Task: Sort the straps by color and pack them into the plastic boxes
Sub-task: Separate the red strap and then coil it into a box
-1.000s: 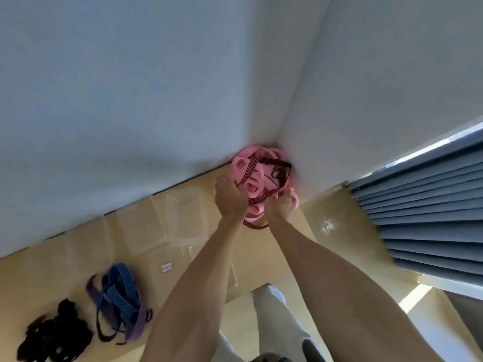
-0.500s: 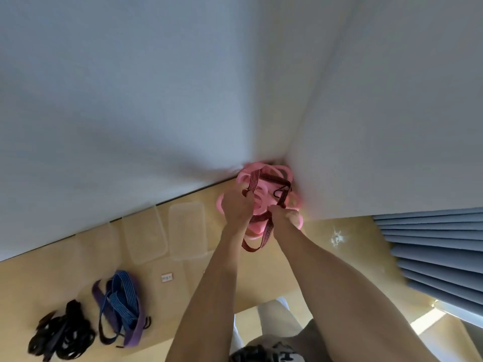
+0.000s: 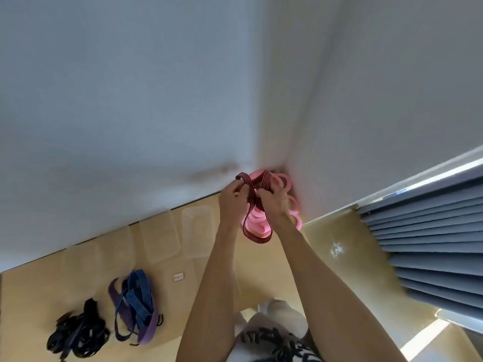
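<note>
There is one view, from a wide-angle camera worn on the person's head. It looks forward and steeply down along both forearms to the left hand [image 3: 232, 202] and right hand [image 3: 271, 202], which meet near the centre of the frame, close to the lens. Beyond them it faces the far corner where two walls [image 3: 130, 100] join. The wooden floor [image 3: 39, 283] fills the near left, a blue curtain [image 3: 431, 244] runs down the right edge, and the person's own lap sits at the bottom edge. Straight lines bow towards the edges.
</note>
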